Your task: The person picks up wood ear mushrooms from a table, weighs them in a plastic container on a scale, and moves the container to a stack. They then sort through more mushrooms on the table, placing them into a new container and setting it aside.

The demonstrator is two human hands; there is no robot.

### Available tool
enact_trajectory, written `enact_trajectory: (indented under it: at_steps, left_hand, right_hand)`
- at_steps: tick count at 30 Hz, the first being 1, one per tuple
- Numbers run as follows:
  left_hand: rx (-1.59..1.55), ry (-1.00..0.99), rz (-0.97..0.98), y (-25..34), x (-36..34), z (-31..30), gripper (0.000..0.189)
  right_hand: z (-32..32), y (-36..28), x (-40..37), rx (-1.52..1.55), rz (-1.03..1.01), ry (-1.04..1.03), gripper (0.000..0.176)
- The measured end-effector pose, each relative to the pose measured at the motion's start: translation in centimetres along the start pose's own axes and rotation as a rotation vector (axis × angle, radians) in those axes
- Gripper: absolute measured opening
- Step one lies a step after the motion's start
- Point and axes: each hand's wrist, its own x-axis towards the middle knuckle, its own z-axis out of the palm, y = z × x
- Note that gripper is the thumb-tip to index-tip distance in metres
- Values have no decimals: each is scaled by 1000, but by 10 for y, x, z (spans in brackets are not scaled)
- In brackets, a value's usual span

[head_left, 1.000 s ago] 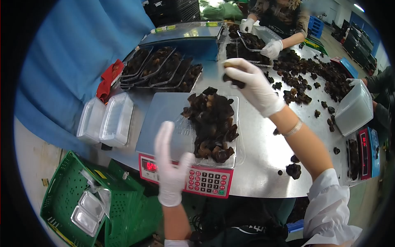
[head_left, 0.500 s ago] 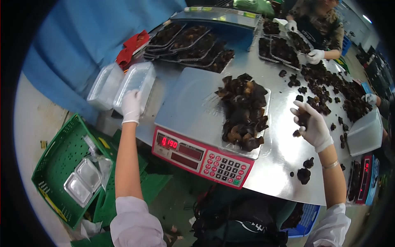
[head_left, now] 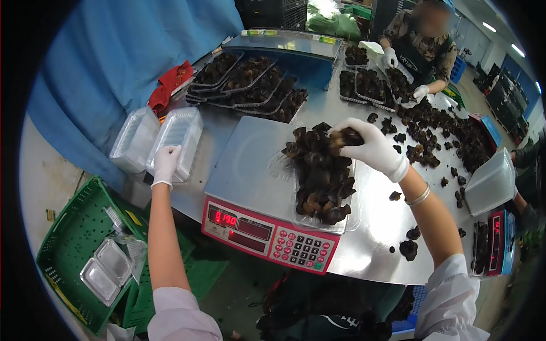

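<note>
My right hand (head_left: 372, 149), in a white glove, is closed around a piece of dark wood ear mushroom (head_left: 346, 138). It is just above the far end of a heaped clear tray of wood ear mushrooms (head_left: 318, 176). That tray lies on the right part of the platform of a red-fronted digital scale (head_left: 267, 234), whose lit display reads 0.190. My left hand (head_left: 166, 163), gloved too, has its fingers curled over the near edge of a stack of clear plastic trays (head_left: 181, 136). The left fingertips are partly hidden.
Filled trays (head_left: 244, 85) are piled behind the scale. Loose mushrooms (head_left: 426, 136) are scattered at right. Across the table, a co-worker's gloved hands (head_left: 420, 92) hold a filled tray. A second person at right holds white containers (head_left: 489, 182). A green crate (head_left: 68, 250) is at lower left.
My right hand has moved left from over the bare tabletop to the heaped tray, carrying mushroom. My left hand stays at the tray stack. The whole view has shifted slightly; the display is unchanged.
</note>
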Motion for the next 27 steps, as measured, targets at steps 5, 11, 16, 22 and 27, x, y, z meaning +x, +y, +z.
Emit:
enact_trajectory:
  at_steps: [5,11,16,22,27]
  left_hand:
    - [51,52,53,-16,2,13,30]
    - [-230,731,63,16,-17,7,26]
    - [-872,625,353,233,-110,-38,23]
    - [-1738,-499,287,420,-256,-3,11]
    - [-1188,-274,598,458,-290,92,13]
  right_hand:
    - [-28,-16,-61,551,203,279,34]
    - [-60,48,-179,250,472,323,32]
    - [-63,87,-217,38,429,417,27]
    - [-1,109,-159,292,33,420,40]
    - [8,147,-191,351,300,97,45]
